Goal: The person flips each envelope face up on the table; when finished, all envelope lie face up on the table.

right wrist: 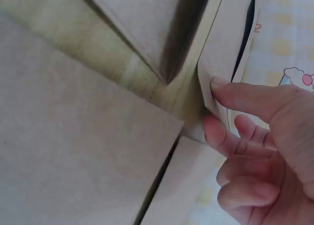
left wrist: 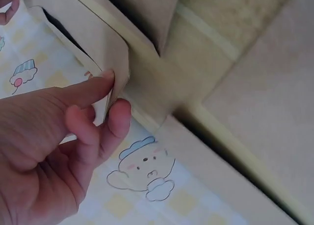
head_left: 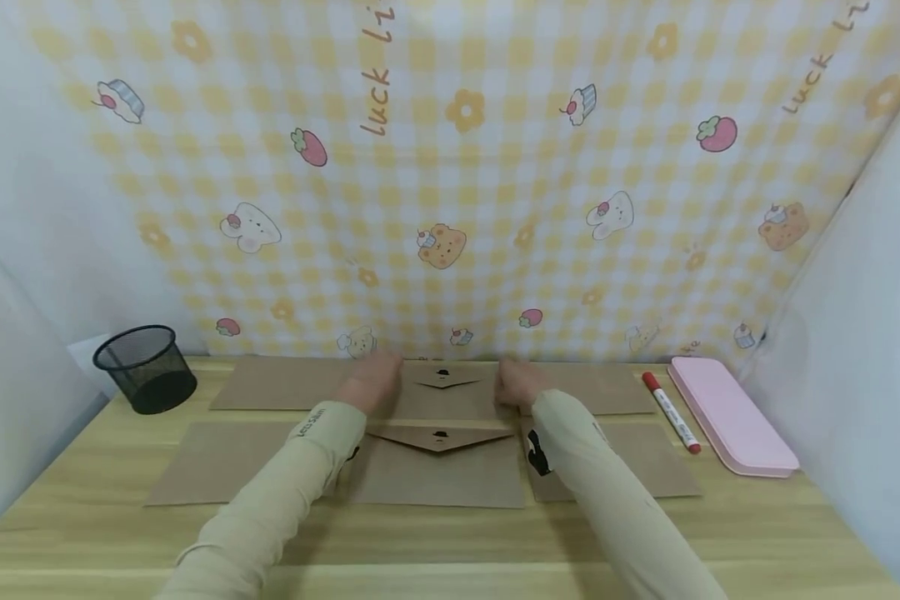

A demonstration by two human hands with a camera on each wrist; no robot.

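Observation:
A brown kraft envelope [head_left: 444, 393] with a pointed flap lies at the back middle of the wooden table [head_left: 450, 542]. My left hand [head_left: 375, 375] pinches its left corner between thumb and forefinger, and the left wrist view shows that hand [left wrist: 115, 95] on the raised envelope corner [left wrist: 115, 53]. My right hand [head_left: 517, 383] pinches the right corner; in the right wrist view the right hand [right wrist: 214, 105] holds the envelope edge [right wrist: 221, 58] the same way. The envelope's mouth gapes slightly in both wrist views.
More brown envelopes lie around: front middle [head_left: 438, 475], front left [head_left: 217, 462], back left [head_left: 277, 383], back right [head_left: 607, 387], front right [head_left: 645, 462]. A black mesh cup [head_left: 146, 367] stands back left. A red marker [head_left: 671, 412] and pink case [head_left: 731, 425] lie right. A checked cloth [head_left: 450, 167] hangs behind.

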